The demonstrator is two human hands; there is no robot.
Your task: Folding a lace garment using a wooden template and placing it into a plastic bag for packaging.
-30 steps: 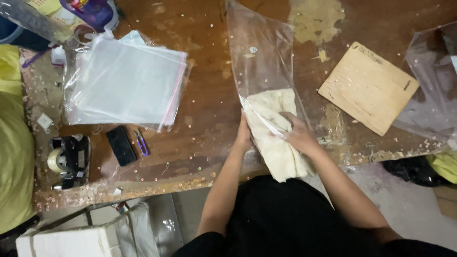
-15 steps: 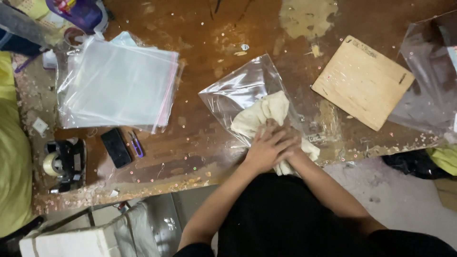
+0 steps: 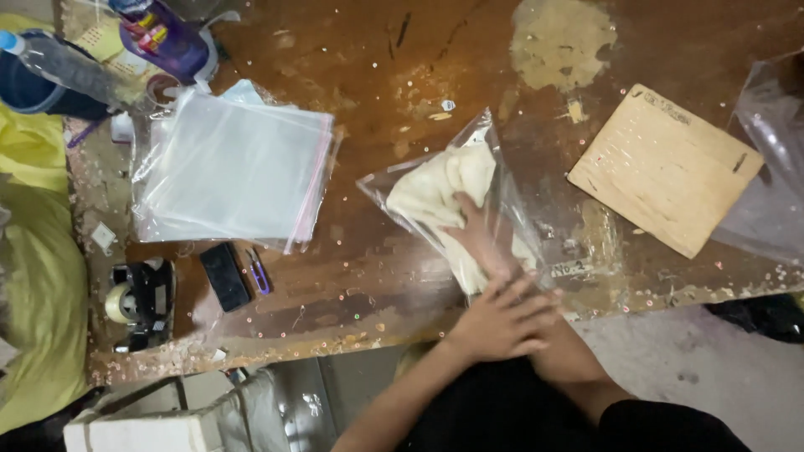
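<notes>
Worn brown wooden table (image 3: 377, 67) seen from above. Near centre, clear plastic bag (image 3: 494, 159) holding cream folded cloth (image 3: 435, 188), mouth toward 5 o'clock. Right hand (image 3: 484, 238) pushed inside the bag, fingers on the cloth; left hand (image 3: 502, 322) laid flat at the bag's mouth, over the right wrist at the table edge. At 9 o'clock from the bag, stack of clear zip bags (image 3: 230, 172); below it, black phone (image 3: 224, 276), small purple snips (image 3: 260, 272), tape dispenser (image 3: 138, 301). At 3 o'clock, thin plywood board (image 3: 666, 167).
</notes>
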